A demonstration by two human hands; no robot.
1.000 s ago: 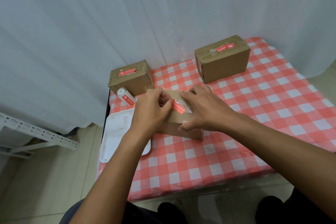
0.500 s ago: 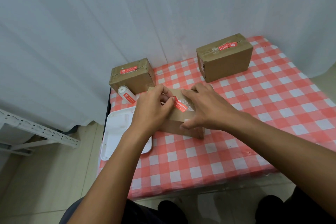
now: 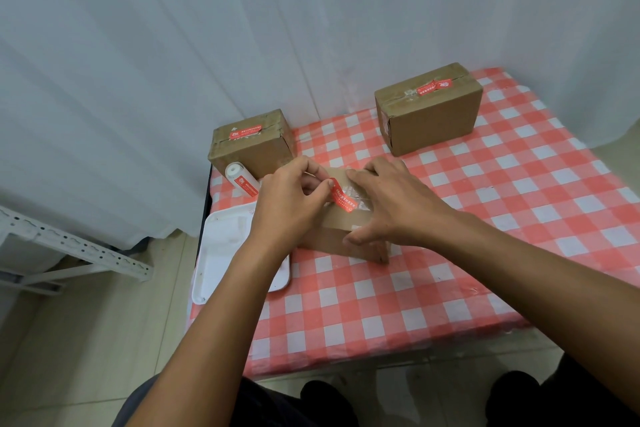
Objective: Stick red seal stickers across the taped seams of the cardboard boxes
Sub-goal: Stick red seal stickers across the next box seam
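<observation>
At the far left edge of the table a white tray [image 3: 221, 253] lies partly under my left forearm, and behind it a white roll of red stickers [image 3: 241, 178] lies in front of a sealed cardboard box [image 3: 252, 146] with a red sticker already on its top. My left hand [image 3: 289, 204] pinches the left end of a red seal sticker [image 3: 341, 197] between thumb and forefinger, the strip lying diagonally across the shiny taped seam of the nearest box [image 3: 343, 229] on the red-and-white checked tablecloth [image 3: 485, 236]. My right hand [image 3: 391, 204] rests on that box, fingers spread flat over its top and thumb at the front edge. Far right at the back stands another stickered box [image 3: 429, 111].
</observation>
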